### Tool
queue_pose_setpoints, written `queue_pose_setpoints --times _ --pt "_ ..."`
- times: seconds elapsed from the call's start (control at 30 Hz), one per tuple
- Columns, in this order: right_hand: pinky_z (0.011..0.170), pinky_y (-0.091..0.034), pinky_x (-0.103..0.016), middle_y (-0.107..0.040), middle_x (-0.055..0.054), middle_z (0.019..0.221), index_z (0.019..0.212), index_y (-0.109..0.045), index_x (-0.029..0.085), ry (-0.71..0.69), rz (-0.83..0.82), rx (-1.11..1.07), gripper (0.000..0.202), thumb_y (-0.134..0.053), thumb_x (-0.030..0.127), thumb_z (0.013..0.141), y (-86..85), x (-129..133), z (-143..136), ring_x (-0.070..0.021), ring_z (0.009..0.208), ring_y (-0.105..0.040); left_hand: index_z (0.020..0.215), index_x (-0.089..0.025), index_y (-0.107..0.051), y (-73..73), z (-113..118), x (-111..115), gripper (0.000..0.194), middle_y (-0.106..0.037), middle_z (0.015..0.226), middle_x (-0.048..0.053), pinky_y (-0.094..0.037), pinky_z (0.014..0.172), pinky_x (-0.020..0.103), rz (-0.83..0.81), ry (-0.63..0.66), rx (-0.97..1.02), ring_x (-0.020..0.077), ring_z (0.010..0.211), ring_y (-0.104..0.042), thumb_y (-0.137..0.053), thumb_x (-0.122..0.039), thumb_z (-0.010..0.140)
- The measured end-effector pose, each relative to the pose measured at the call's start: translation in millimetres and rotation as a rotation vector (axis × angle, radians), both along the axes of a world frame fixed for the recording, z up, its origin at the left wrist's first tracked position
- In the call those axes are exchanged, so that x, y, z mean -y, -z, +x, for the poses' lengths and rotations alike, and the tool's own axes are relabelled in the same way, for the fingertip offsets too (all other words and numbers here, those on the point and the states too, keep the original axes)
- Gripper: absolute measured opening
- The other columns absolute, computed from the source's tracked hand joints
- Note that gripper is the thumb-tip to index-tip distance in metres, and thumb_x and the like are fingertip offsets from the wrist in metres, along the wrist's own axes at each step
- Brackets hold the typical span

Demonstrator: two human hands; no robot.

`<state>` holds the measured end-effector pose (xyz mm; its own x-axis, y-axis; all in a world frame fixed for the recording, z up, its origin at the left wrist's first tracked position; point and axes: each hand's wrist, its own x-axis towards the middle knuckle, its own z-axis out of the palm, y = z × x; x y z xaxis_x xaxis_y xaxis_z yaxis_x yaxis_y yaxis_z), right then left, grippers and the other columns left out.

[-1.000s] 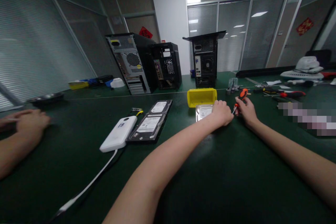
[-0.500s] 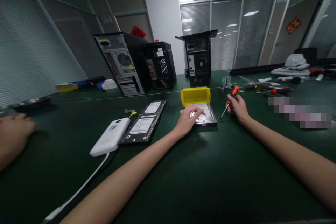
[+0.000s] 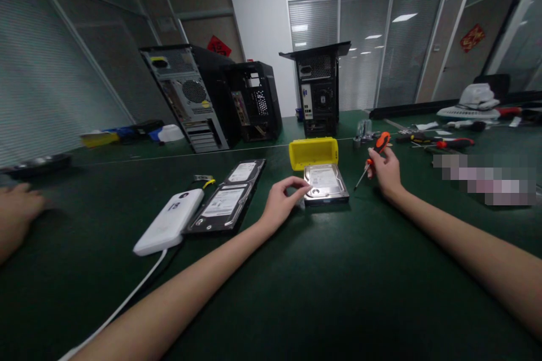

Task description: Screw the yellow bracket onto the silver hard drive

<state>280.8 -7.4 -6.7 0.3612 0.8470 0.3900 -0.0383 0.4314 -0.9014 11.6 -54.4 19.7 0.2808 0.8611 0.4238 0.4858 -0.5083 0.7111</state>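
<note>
A silver hard drive (image 3: 325,179) with a white label lies flat on the table, its far end against a yellow case (image 3: 313,152). My left hand (image 3: 284,197) is at the drive's left edge, thumb and fingertips pinched together. Whether they grip the drive's edge or something small cannot be made out. To the right of the drive, my right hand (image 3: 386,170) is closed around an orange and black screwdriver (image 3: 381,142). The tip points down and left, close to the drive's right side. Two more hard drives (image 3: 223,203) lie end to end on the left.
A white device (image 3: 169,223) with a cable lies beside the two drives. Computer cases (image 3: 199,101) stand at the back, another tower (image 3: 319,90) behind the yellow case. Pliers and other tools (image 3: 455,142) lie at right. Another person's hand (image 3: 19,217) rests at far left.
My left hand has slid left off the top of the hard drive to its left edge, and its fingers have come together. My right hand stays nearly in place with the screwdriver.
</note>
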Motion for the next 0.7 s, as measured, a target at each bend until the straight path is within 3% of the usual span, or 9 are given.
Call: queue_pose_setpoints --times 0.13,0.43,0.7 --pt "0.038 -0.039 -0.021 -0.056 0.004 0.057 0.093 -0.046 0.020 0.135 0.118 0.094 0.032 -0.057 0.046 0.080 -9.6 5.9 -5.8 -0.0088 0.040 -0.050 0.088 -0.019 -0.072 -1.1 -7.3 10.4 0.023 -0.072 0.090 0.004 -0.044 0.070 0.028 -0.078 0.015 -0.036 0.0184 0.083 -0.062 -0.062 -0.038 0.080" --pt "0.041 -0.042 -0.022 -0.055 0.004 0.062 0.101 -0.045 0.021 -0.096 0.192 0.076 0.031 -0.056 0.043 0.082 -34.2 27.4 -35.2 -0.0082 0.042 -0.050 0.084 -0.022 -0.075 1.4 -7.0 -1.4 0.019 -0.069 0.095 0.007 -0.046 0.083 0.032 -0.101 -0.004 -0.052 0.0209 0.094 -0.061 -0.065 -0.036 0.077" --pt "0.044 -0.041 -0.024 -0.053 0.003 0.060 0.102 -0.046 0.022 -0.131 0.151 0.144 0.029 -0.055 0.042 0.083 -38.6 42.8 -42.3 -0.0098 0.044 -0.051 0.085 -0.024 -0.075 4.7 -15.0 0.6 0.023 -0.066 0.093 0.006 -0.046 0.083 0.036 -0.093 0.000 -0.068 0.0221 0.092 -0.059 -0.064 -0.042 0.077"
